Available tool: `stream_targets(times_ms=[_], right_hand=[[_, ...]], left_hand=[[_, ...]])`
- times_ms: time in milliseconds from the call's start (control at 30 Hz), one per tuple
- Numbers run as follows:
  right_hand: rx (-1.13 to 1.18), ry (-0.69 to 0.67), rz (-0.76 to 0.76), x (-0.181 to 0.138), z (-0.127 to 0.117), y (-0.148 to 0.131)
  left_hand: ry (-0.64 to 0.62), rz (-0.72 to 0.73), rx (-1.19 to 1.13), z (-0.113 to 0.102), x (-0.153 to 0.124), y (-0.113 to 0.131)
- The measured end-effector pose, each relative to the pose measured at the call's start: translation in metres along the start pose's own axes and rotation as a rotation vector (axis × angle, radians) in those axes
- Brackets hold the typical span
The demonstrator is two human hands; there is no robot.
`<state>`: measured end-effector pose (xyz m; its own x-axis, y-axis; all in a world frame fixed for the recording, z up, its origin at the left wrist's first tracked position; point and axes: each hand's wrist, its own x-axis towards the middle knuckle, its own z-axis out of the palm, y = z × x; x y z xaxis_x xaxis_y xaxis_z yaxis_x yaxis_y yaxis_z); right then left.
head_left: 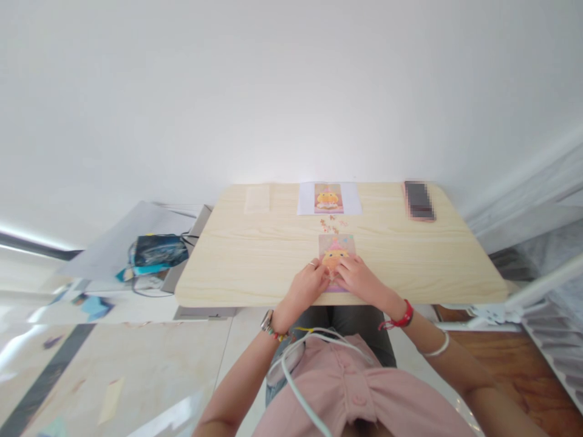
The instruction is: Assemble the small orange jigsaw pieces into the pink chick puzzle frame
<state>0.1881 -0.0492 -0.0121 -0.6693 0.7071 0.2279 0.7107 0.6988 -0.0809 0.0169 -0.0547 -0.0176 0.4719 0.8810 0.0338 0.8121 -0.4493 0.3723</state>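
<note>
A mostly assembled jigsaw puzzle with an orange cartoon figure in a pink hat lies near the table's front edge. My left hand rests at its lower left side, fingers bent and pressed together. From the right, my right hand reaches over the lower part, its fingers also curled together. The fingertips of both hands nearly meet over the picture. What lies between them is too small to make out. Several loose puzzle pieces are scattered just beyond the puzzle's top edge.
Behind the pieces, a white sheet bears a printed picture of a similar figure. A phone lies at the table's back right, and a pale translucent sheet at the back left. The wooden table stands against a white wall.
</note>
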Motion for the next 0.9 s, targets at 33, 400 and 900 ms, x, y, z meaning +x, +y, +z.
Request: stream_targets(times_ms=[33, 400, 900], right_hand=[[-0.011, -0.001, -0.005, 0.001, -0.001, 0.000], [0.044, 0.011, 0.014, 0.004, 0.001, -0.001], [0.144, 0.102, 0.064, -0.001, 0.010, -0.005]], left_hand=[[0.006, -0.012, 0.004, 0.000, 0.000, 0.001], [-0.026, -0.041, 0.046, -0.006, 0.003, 0.005], [-0.076, -0.057, 0.169, -0.009, 0.001, 0.014]])
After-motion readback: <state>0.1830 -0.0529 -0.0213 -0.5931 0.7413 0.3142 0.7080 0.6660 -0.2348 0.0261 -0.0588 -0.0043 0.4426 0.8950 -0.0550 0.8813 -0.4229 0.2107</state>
